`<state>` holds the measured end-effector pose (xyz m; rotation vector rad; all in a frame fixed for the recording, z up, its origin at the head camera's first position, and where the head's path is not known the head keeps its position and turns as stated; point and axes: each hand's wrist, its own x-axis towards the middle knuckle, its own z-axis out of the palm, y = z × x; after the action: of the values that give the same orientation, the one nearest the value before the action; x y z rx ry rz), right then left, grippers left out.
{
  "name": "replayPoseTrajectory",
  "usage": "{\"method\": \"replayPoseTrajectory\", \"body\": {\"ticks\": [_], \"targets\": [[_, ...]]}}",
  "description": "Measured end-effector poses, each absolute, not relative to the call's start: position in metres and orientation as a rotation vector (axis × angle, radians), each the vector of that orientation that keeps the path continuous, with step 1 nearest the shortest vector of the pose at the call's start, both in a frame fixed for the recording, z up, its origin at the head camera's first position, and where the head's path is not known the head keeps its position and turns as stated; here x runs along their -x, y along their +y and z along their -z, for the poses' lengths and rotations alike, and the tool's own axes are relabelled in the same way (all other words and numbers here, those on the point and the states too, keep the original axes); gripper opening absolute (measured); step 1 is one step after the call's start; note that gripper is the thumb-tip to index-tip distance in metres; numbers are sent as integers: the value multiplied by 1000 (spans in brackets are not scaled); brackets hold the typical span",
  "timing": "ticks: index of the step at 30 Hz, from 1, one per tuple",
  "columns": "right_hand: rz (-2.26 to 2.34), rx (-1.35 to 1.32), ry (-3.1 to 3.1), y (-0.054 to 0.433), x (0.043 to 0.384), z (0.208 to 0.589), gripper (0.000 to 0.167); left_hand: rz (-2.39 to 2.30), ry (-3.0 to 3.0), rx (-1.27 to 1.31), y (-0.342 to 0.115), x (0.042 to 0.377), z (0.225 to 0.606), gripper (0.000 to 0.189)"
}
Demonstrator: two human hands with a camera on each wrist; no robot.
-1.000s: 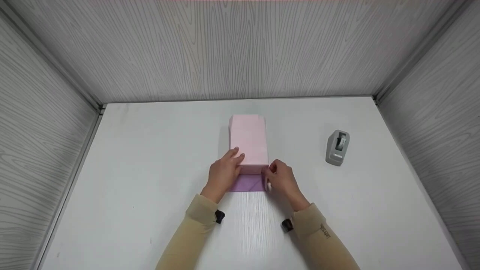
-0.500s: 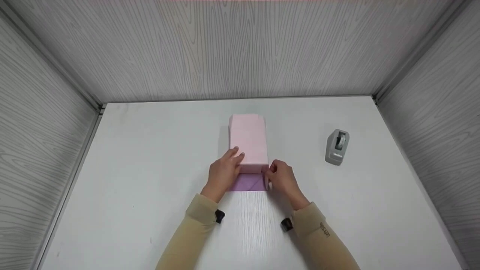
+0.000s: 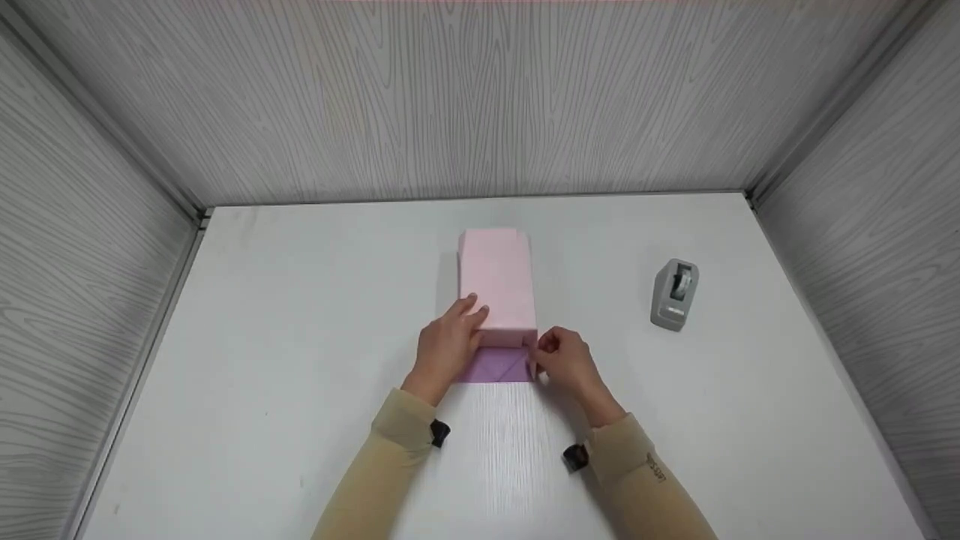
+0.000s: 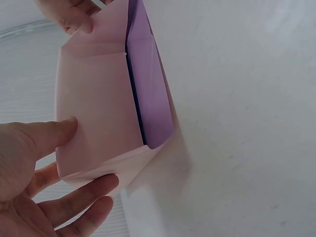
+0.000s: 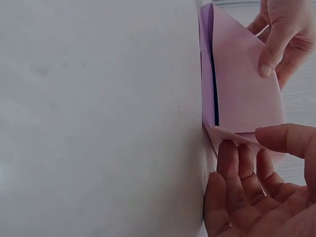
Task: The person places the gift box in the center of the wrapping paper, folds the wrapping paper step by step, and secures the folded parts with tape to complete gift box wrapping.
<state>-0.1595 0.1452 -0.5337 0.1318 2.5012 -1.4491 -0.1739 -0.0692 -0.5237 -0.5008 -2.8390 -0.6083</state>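
A box wrapped in pale pink paper (image 3: 496,274) lies lengthwise in front of me. At its near end a purple-lined flap (image 3: 491,366) of the paper lies flat on the table. My left hand (image 3: 444,349) holds the near left corner, its thumb on the folded end and its fingers along the side, as the left wrist view shows. At the near right corner my right hand (image 3: 566,360) pinches the folded paper edge (image 5: 239,137), thumb at the end and fingers outside. A dark gap shows between the pink end and the purple lining (image 4: 150,98).
A grey tape dispenser (image 3: 675,295) with a roll stands to the right on the white table (image 3: 300,315). Wood-grain panels (image 3: 480,105) enclose the back and both sides. A small black device (image 3: 575,457) sits at each sleeve cuff.
My right hand has shifted slightly toward me along the near right corner, drawing at the paper fold. The left hand and the box stay in place.
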Motion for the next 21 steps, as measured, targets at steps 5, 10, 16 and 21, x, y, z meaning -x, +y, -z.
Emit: {"method": "replayPoseTrajectory", "body": {"ticks": [5,10,16,21], "targets": [[1445,-131,2495,146,160,535,7,628,-2842,496,-69,174,523,40],[1447,-131,2510,147,161,536,9,636,-2847,493,-69,174,523,40],[1408,-150,2527,147,159,538,13,643,-2851,486,-69,173,522,40],[1403,-162,2531,146,159,540,18,645,-2844,483,-69,173,523,40]]}}
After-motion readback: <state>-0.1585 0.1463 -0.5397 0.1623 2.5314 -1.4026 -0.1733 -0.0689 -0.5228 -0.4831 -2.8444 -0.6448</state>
